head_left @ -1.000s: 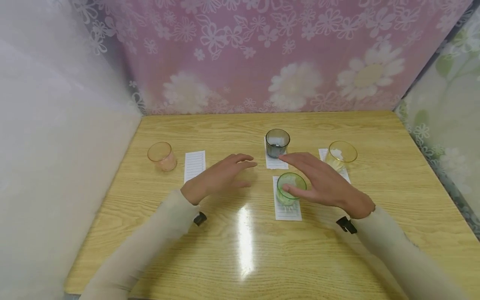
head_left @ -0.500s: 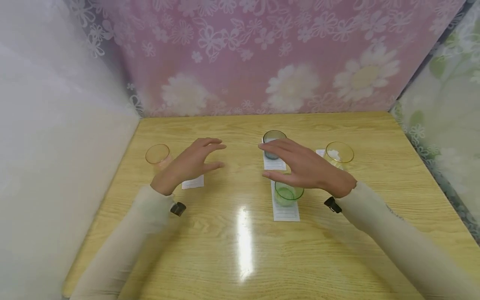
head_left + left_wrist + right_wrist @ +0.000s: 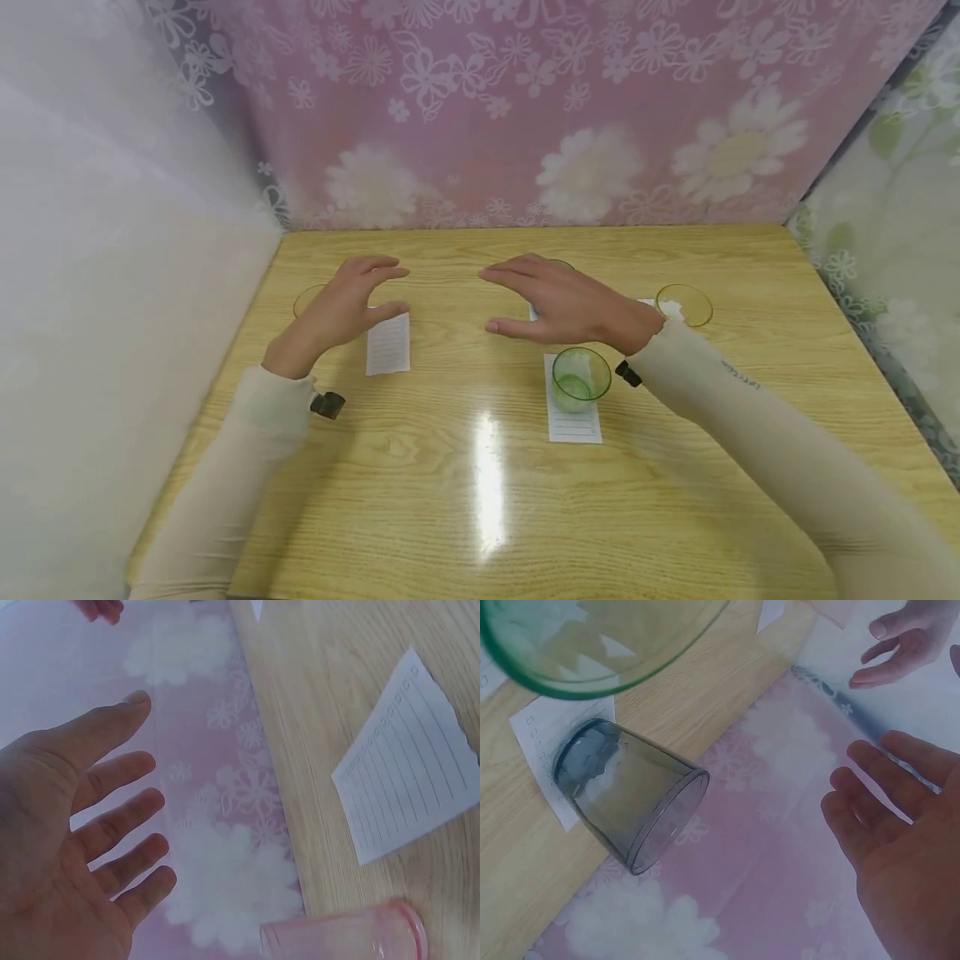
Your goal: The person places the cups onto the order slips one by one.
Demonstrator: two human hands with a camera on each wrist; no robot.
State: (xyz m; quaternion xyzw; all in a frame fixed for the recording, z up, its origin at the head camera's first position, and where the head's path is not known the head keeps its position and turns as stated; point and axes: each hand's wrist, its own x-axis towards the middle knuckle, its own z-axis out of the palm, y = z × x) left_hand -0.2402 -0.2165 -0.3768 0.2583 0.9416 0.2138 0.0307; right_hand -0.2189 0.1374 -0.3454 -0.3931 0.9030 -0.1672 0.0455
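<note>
My left hand (image 3: 337, 307) is held in the air with fingers spread and holds nothing. It partly covers a pink-orange glass (image 3: 345, 934) at the table's left. A lined paper slip (image 3: 388, 343) lies just right of that glass. My right hand (image 3: 558, 300), also holding nothing, hovers with fingers extended. In the head view it hides most of a grey glass (image 3: 626, 791), which stands on a slip and holds crumpled bits inside. Nearer to me a green glass (image 3: 577, 383) stands on another lined slip (image 3: 573, 429). A yellow glass (image 3: 684, 306) with white paper inside is at the right.
The wooden table (image 3: 420, 483) carries all the glasses and slips. A pink flowered curtain (image 3: 487, 150) hangs along its far edge. Pale cloth walls (image 3: 135, 250) close in the left side and a leaf-patterned one (image 3: 900, 208) the right.
Both hands have moved left and away from me, over the table. The left hand now overlaps the pink-orange glass, the right the grey one. The glasses and slips have stayed put.
</note>
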